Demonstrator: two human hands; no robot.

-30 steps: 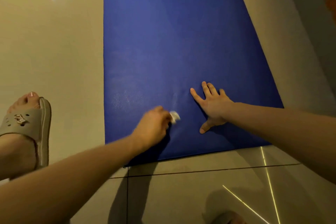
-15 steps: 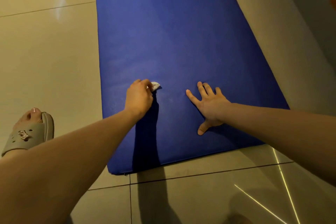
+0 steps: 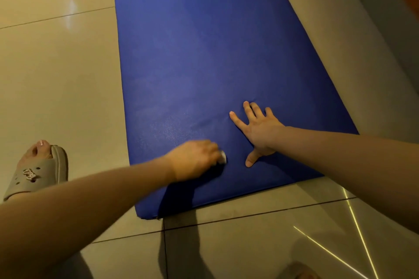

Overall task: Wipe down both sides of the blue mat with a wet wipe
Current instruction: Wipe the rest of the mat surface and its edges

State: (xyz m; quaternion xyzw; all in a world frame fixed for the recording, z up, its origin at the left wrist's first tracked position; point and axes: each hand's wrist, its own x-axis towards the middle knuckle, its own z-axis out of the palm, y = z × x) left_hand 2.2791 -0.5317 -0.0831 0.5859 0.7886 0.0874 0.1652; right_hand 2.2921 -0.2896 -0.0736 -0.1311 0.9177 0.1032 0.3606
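The blue mat (image 3: pixel 204 52) lies flat on the floor (image 3: pixel 56 75), its long axis stretching away ahead of the grip. The right hand (image 3: pixel 258 130) presses it down, fingers spread. Just beside it, the left hand (image 3: pixel 195 159) is curled round the wet wipe (image 3: pixel 222 157) at the mat's near end.

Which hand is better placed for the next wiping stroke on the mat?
Left. The left hand grips the wet wipe against the blue mat. The right hand lies flat on the mat, fingers spread, holding nothing, probably steadying it.
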